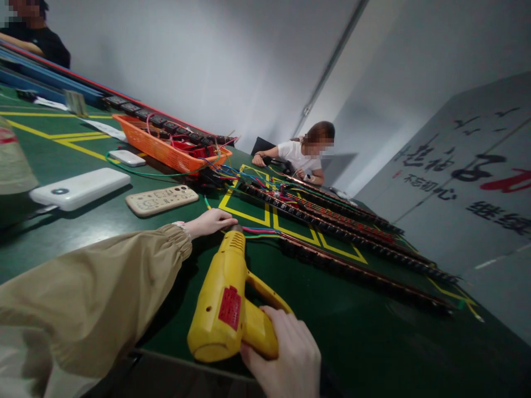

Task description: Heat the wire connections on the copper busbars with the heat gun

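Note:
My right hand point(286, 354) wraps round the handle of a yellow heat gun point(219, 298) with a red label, near the table's front edge. The gun's dark nozzle points away from me, right beside the fingertips of my left hand point(209, 223). That hand is closed on the ends of several thin wires point(261, 231), pink, blue and green; the nozzle hides part of the grip. From there the wires run right to a long dark strip with copper-coloured edges point(352, 271) lying on the table.
An orange basket point(166, 152) of parts, a phone point(161, 200), a white power bank point(81, 189) and a white case point(126, 158) lie on the green table point(332, 331). More strips point(352, 229) lie beyond. One person point(302, 155) sits across; another point(35, 38) is far left.

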Demonstrator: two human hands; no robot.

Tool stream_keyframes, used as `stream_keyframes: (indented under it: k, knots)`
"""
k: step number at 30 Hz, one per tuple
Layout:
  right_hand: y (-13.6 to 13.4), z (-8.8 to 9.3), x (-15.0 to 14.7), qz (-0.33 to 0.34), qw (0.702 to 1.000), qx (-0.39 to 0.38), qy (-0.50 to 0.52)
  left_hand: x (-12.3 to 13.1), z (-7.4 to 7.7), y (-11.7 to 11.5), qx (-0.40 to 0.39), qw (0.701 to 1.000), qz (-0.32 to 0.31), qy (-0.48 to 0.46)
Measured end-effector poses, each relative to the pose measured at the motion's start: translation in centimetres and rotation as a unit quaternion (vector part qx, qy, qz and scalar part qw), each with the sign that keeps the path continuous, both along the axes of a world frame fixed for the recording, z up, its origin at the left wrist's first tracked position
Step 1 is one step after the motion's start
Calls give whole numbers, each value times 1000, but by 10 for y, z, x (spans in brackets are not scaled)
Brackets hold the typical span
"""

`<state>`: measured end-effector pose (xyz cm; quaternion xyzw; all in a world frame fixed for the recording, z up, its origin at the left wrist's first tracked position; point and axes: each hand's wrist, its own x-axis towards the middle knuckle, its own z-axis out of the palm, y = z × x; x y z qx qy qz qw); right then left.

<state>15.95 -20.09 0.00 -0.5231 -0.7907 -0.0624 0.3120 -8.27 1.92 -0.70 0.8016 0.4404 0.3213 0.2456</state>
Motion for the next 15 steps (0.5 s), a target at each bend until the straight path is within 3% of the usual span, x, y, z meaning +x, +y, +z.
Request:
stream_keyframes:
  k: [9, 15]
  knots:
    - [5, 13, 14, -10, 997, -66, 25, -1, -2, 0, 7, 1000, 22, 19]
    - [6, 15, 25, -29, 997, -68, 20, 0, -1, -3, 1, 999, 27, 33]
